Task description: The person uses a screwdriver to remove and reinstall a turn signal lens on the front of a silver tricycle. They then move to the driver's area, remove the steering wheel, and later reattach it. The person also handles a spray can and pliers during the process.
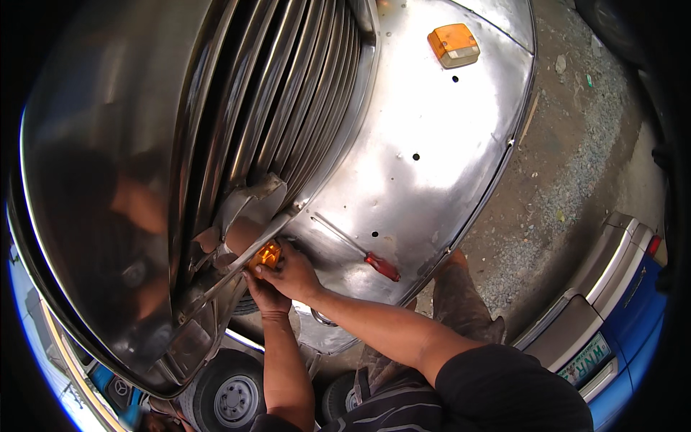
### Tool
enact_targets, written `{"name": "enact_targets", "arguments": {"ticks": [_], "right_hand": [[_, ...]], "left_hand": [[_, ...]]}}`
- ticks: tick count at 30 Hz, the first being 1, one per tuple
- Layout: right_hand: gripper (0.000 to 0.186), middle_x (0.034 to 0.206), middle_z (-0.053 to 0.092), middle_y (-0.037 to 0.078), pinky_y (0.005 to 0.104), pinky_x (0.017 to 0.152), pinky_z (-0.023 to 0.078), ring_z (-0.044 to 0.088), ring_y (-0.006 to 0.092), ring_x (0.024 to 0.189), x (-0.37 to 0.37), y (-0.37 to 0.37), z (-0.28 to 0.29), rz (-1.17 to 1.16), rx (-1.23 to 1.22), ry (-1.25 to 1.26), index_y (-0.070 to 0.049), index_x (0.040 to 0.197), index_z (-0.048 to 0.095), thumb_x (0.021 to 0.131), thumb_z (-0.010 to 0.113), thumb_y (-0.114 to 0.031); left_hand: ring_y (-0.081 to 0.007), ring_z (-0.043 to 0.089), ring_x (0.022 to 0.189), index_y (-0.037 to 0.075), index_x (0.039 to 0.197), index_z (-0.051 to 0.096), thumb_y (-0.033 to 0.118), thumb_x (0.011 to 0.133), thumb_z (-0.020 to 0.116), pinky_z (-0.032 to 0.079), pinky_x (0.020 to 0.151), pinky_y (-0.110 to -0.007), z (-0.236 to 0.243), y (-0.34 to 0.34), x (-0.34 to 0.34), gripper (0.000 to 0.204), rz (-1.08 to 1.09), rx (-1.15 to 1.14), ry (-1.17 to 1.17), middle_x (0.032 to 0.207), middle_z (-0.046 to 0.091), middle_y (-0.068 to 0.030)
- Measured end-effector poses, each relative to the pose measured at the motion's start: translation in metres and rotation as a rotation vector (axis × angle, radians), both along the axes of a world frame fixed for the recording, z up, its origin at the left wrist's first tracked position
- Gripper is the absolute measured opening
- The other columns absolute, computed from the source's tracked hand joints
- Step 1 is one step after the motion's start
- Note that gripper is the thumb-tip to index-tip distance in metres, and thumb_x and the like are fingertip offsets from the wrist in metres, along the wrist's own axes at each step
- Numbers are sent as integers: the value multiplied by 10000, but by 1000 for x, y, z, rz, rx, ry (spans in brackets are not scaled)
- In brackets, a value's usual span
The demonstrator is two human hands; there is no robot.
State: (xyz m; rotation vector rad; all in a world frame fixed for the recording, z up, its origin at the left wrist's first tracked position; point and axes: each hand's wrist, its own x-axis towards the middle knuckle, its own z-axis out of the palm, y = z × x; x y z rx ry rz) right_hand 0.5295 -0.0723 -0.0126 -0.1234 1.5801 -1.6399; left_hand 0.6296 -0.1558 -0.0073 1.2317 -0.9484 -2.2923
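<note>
Both my hands meet at the lower end of the slatted grille, around an amber vehicle lamp (266, 255). My left hand (268, 297) holds it from below, its fingers partly hidden. From the right, my right hand (297, 274) grips the same lamp with bent fingers. The lamp is close against the edge of the metal bodywork; whether it touches cannot be told. Beside my right hand, a screwdriver (380, 265) with a red handle lies on the bare metal panel (432, 194). Farther up the panel sits another lamp (453, 46), amber and clear.
A grille of shiny metal slats (288, 93) rises beside a large polished panel (101, 187) at the left. The bare panel has several dark holes. A wheel (234, 399) stands below, and a blue vehicle (637, 324) is at the lower right, beyond gravelly ground (576, 194).
</note>
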Motion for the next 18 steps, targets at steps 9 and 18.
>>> {"name": "enact_targets", "arguments": {"ticks": [9, 18], "right_hand": [[888, 1245, 741, 280, 403, 883, 651, 802, 333, 1074, 4, 1, -1, -9, 32, -3, 119, 1591, 377, 938, 832, -276], [918, 1397, 670, 323, 387, 915, 650, 771, 339, 1173, 12, -8, -4, -40, 118, 197, 106, 1630, 324, 964, 821, -284]], "left_hand": [[-296, 605, 1356, 91, 1623, 464, 692, 1044, 600, 476, 1192, -477, 4, 6, 1, 846, -28, -12, -12, 1550, 583, -133], [-296, 595, 1373, 99, 1628, 463, 683, 1051, 599, 477, 1189, -475, 4, 12, -9, 832, 39, -37, 25, 1559, 577, -123]]}}
